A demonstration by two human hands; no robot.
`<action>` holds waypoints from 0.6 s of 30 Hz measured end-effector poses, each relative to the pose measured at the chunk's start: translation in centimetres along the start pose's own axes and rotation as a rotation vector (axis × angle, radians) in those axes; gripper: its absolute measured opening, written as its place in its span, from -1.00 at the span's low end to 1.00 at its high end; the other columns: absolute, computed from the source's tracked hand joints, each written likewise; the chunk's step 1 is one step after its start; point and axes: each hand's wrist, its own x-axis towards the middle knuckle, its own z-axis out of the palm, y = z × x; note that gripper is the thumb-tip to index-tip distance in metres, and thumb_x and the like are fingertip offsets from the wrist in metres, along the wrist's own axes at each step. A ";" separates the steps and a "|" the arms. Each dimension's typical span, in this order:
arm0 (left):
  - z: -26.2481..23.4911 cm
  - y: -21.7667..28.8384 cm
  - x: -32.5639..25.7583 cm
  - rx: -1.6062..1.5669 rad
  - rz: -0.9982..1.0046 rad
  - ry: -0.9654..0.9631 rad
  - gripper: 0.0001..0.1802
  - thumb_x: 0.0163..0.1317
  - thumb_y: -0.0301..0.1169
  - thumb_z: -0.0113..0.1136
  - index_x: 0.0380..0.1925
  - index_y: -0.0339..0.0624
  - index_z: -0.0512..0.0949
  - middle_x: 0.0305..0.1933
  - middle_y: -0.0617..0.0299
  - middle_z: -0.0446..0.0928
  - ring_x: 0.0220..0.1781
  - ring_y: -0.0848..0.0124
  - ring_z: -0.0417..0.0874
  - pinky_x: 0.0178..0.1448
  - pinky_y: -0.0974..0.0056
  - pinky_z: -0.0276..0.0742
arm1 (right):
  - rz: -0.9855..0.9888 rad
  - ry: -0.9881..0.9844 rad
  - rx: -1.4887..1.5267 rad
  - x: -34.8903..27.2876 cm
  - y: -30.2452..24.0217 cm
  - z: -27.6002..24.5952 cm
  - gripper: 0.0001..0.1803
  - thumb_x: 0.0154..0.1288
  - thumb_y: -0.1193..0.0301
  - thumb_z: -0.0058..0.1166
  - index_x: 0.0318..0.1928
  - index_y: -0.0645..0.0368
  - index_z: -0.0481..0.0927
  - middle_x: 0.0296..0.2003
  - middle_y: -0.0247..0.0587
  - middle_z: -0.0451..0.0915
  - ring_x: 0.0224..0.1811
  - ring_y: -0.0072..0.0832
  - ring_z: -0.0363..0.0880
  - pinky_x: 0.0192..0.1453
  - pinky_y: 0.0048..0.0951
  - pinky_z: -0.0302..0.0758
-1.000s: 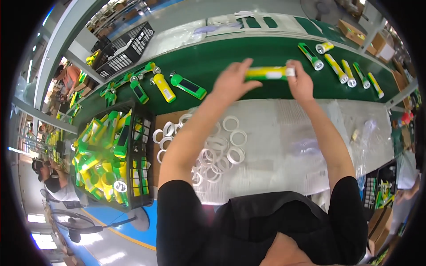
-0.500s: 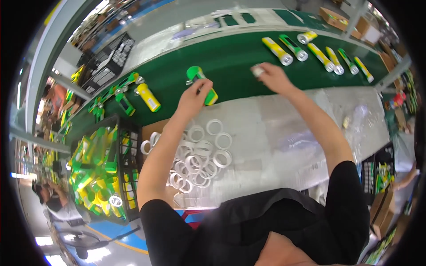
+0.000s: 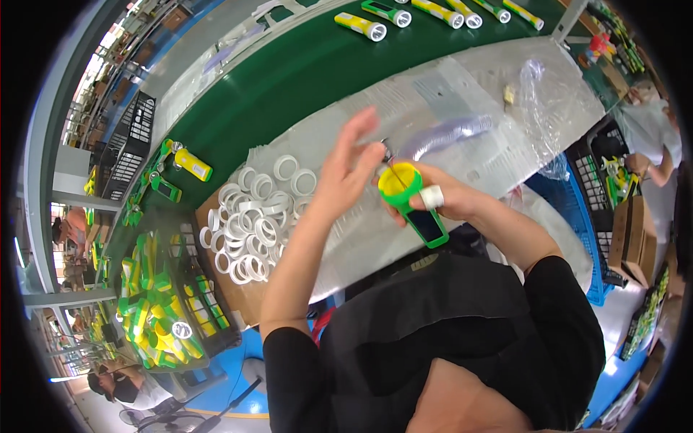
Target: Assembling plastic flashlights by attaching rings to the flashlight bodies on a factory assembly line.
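Close to my chest, my right hand [image 3: 449, 195] is wrapped round a green flashlight body [image 3: 427, 220] with a dark panel on its side. Its open yellow mouth [image 3: 399, 180] tilts up toward my left hand, and a white wrap circles one finger of my right hand. A thin wire runs out of the mouth to a small dark and silver part [image 3: 388, 149]. Beside that part, my left hand [image 3: 348, 167] is raised with fingers stretched out and slightly blurred. Whether its thumb touches the part is hard to see.
Many white rings [image 3: 253, 227] lie heaped on the worktable's left. A crate [image 3: 209, 310] of green and yellow flashlight parts stands at lower left. Finished-looking flashlights [image 3: 361, 27] lie along the green conveyor [image 3: 267, 108]; loose bodies [image 3: 191, 164] sit at its left. Plastic film [image 3: 534, 94] lies at right.
The flashlight body has come from the conveyor to my chest and passed from my left hand to my right. My left hand has let go of it. The view has swung round.
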 end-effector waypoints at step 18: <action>4.0 -0.6 -4.6 0.170 0.124 -0.099 -0.49 0.40 -0.06 -0.07 0.10 -0.25 0.50 0.12 0.01 0.54 0.19 0.05 0.53 0.34 0.04 0.29 | -0.279 0.458 -0.017 -2.3 3.6 2.2 -0.62 0.45 0.25 0.03 0.14 0.18 0.39 -0.28 -0.22 0.56 -0.34 -0.49 0.57 -0.22 -0.45 0.54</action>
